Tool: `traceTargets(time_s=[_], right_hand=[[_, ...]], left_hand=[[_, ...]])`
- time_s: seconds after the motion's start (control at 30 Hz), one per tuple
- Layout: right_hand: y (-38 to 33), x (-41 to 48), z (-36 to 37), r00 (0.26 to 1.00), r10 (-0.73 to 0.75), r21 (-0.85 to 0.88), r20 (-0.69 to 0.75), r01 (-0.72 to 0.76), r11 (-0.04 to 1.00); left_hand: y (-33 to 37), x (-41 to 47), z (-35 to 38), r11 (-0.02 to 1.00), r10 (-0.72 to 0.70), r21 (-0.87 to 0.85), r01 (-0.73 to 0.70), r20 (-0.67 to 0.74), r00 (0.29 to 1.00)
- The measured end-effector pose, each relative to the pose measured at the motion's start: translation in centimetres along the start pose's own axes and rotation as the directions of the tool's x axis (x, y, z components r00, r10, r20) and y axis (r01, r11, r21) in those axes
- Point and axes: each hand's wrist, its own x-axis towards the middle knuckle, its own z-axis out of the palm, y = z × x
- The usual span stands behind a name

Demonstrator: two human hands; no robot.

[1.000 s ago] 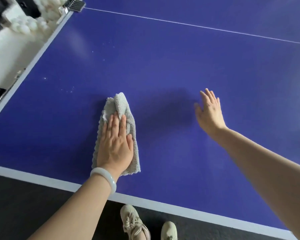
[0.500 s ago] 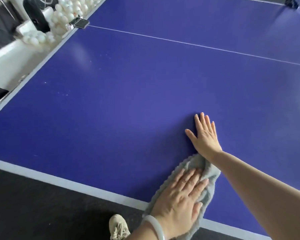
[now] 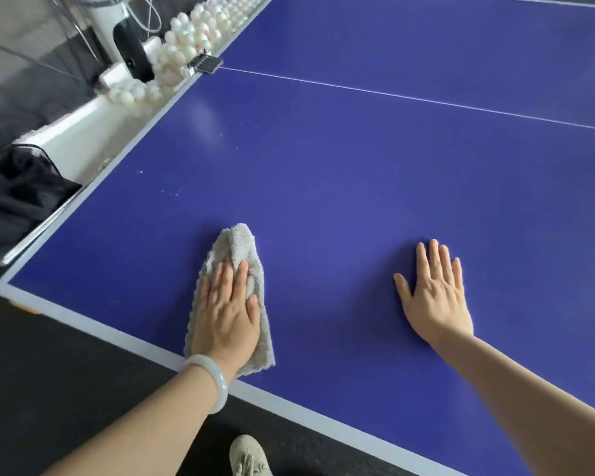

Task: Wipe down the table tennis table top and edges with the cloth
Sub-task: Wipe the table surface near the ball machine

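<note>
A blue table tennis table (image 3: 340,173) with a white border fills the view. A folded grey cloth (image 3: 237,249) lies on it close to the near edge. My left hand (image 3: 225,314), with a pale bangle on the wrist, presses flat on the cloth with straight fingers. My right hand (image 3: 435,297) rests flat on the bare table top to the right, fingers spread, holding nothing. A few white specks (image 3: 172,192) mark the surface beyond the cloth, towards the left edge.
Many white balls (image 3: 186,36) lie in a trough along the table's left side, by a net clamp (image 3: 205,63) and a white-and-black machine (image 3: 124,39). A black bag (image 3: 18,194) sits at the left. Dark floor and my shoe (image 3: 249,456) are below the near edge.
My left hand has swept the cloth from the near edge by my right hand back to the left and away from the edge. My right hand stays flat on the table.
</note>
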Motion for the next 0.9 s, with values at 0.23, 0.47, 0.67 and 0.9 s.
traceTargets(time_s=[0.23, 0.47, 0.67, 0.9], right_hand=[[-4.3, -0.3, -0.9, 0.992, 0.124, 0.053, 0.001, -0.124, 0.991], [-22.1, 4.6, 1.1, 0.994, -0.111, 0.224, -0.011, 0.111, 0.968], [-25.1, 5.7, 2.7, 0.998, 0.034, 0.135, -0.061, -0.026, 0.991], [-25.6, 5.8, 3.0, 0.996, 0.058, 0.104, -0.070, -0.051, 0.993]], left_hand=[[-0.1, 0.1, -0.4, 1.000, 0.004, -0.026, -0.003, 0.014, 1.000], [0.0, 0.3, -0.5, 0.997, 0.030, -0.067, -0.030, 0.004, 1.000], [-4.8, 0.6, -0.1, 0.951, 0.273, -0.142, -0.274, -0.023, 0.962], [-18.4, 8.8, -2.1, 0.996, -0.001, 0.084, 0.004, -0.034, 0.999]])
